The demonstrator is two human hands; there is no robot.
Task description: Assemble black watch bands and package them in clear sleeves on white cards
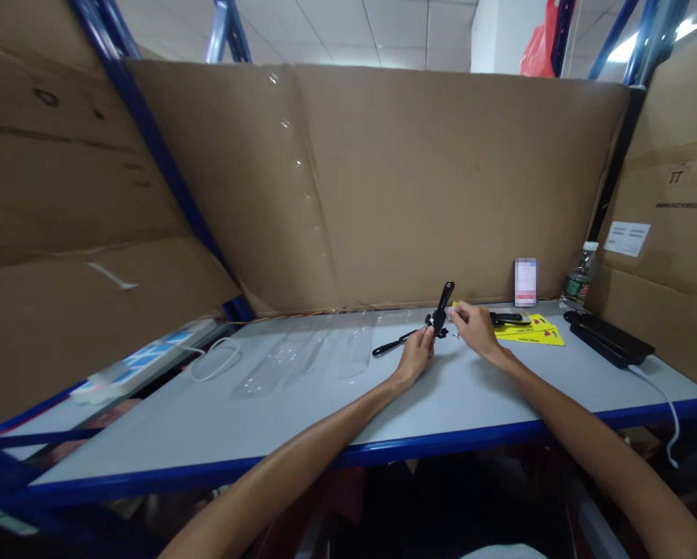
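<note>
My left hand (419,353) is closed around the middle of a black tool (440,314) with long handles, one pointing up and one reaching left low over the table. Just to the right, my right hand (472,324) has its fingers pinched together; what they hold, if anything, is too small to make out. Small bits lie on the tabletop between the hands. Behind and right of my right hand, yellow cards (533,332) lie on the table with another black tool (508,318) on them.
Clear plastic packaging (302,349) and a white cable (217,361) lie at the left. A phone (525,282), a water bottle (580,278) and a black case (609,338) with a white cable are at the right. Cardboard (442,186) walls the back; a power strip (150,361) sits far left.
</note>
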